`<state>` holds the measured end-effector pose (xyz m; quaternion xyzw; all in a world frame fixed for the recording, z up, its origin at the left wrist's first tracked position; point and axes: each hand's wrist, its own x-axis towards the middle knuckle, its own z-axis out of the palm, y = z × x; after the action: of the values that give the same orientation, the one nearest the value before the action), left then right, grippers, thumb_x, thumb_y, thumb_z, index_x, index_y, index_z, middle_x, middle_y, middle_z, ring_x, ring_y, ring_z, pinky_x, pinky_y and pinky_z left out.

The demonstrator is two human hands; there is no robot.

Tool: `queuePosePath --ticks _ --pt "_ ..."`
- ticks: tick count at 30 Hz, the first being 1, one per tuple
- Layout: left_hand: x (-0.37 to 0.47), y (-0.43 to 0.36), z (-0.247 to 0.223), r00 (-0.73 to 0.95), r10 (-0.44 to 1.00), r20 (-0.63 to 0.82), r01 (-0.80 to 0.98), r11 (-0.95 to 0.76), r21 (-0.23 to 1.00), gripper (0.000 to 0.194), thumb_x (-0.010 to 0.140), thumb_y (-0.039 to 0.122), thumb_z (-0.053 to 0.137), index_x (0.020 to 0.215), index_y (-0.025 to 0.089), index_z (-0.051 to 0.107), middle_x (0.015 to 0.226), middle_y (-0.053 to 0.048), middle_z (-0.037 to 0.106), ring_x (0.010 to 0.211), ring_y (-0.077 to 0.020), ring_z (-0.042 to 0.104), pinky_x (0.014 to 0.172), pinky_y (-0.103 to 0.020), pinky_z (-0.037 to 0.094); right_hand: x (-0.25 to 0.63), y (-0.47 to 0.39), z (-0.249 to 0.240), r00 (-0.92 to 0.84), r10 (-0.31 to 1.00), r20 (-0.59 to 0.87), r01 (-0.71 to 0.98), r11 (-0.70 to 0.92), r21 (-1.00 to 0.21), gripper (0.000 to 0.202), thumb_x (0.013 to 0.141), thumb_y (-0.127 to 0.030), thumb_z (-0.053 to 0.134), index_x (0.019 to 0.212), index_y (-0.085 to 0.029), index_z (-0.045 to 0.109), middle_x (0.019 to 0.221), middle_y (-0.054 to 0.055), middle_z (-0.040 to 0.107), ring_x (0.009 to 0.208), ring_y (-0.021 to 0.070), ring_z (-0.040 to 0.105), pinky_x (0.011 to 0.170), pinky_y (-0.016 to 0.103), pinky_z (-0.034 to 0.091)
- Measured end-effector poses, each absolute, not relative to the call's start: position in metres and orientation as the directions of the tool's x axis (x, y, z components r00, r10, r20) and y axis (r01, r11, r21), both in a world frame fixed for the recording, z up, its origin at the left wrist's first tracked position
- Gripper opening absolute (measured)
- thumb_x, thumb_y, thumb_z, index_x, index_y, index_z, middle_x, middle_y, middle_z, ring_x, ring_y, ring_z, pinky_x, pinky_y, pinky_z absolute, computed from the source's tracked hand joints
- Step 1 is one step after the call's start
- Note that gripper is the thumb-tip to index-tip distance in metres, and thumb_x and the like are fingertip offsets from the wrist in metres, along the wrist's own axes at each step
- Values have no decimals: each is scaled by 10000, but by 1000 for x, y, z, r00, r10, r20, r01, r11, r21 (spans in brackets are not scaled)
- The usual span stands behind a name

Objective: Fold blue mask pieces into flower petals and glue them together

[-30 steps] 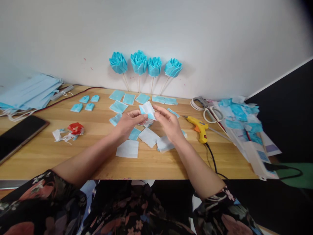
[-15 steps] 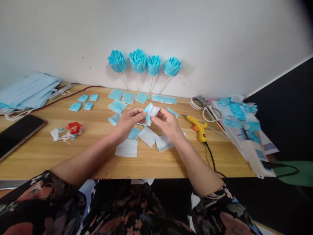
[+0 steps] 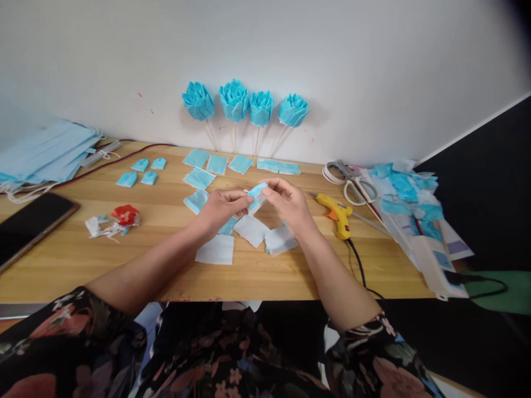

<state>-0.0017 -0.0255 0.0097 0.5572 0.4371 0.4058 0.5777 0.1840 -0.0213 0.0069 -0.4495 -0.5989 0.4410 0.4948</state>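
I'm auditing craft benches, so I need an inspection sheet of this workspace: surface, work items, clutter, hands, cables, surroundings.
Surface: wooden table, grain visible.
Work items: blue-and-white fabric piece; cut fabric squares around it; four blue flowers on sticks along the back; yellow glue gun lying at right.
Clutter: red-and-white scraps and smartphone at left; scissors and blue scraps at right.
Hands: left hand and right hand both pinch the fabric piece.
Cables: black cord runs from glue gun toward table's front edge; dark red wire at back left.
Surroundings: white wall behind, dark panel right.
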Motion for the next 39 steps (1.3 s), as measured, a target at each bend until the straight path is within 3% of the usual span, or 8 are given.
queuePosePath --ticks 4,17,22,27,39 --pt "-1 -25 9 295 954 -53 24 48 999 292 767 413 739 581 195 685 577 -1 613 586 -124 524 620 -278 420 183 -20 4 -89 962 259 166 270 -948 160 796 -366 723 877 -229 702 824 -17 694 763 133 617 766 297 517" --pt "-2 -24 9 267 963 -36 17 33 999 363 767 449 732 529 185 659 537 -16 602 565 -132 530 584 -283 410 182 -25 12 -129 906 404 325 423 -846 41 826 -241 673 858 -245 698 896 -8 725 855 164 645 861 344 521" --pt "-4 -21 4 263 960 -92 -62 112 992 320 765 424 739 564 185 669 557 -17 616 558 -135 544 605 -302 441 184 -25 12 -213 802 558 462 586 -666 240 810 -83 605 872 -284 721 893 -11 699 925 193 637 902 392 500" --pt "-4 -20 2 294 951 -98 -111 136 984 326 777 424 745 564 190 666 558 -18 613 551 -132 535 615 -312 447 186 -22 7 -256 735 628 511 654 -558 284 832 -64 600 911 -306 726 922 -1 670 949 206 626 892 409 490" --pt "-4 -21 7 314 947 -72 -103 109 989 360 772 479 762 580 184 682 579 -23 618 569 -130 534 613 -304 439 186 -22 6 -272 695 666 527 686 -501 310 829 -40 598 921 -308 722 939 -4 669 946 208 617 880 409 479"
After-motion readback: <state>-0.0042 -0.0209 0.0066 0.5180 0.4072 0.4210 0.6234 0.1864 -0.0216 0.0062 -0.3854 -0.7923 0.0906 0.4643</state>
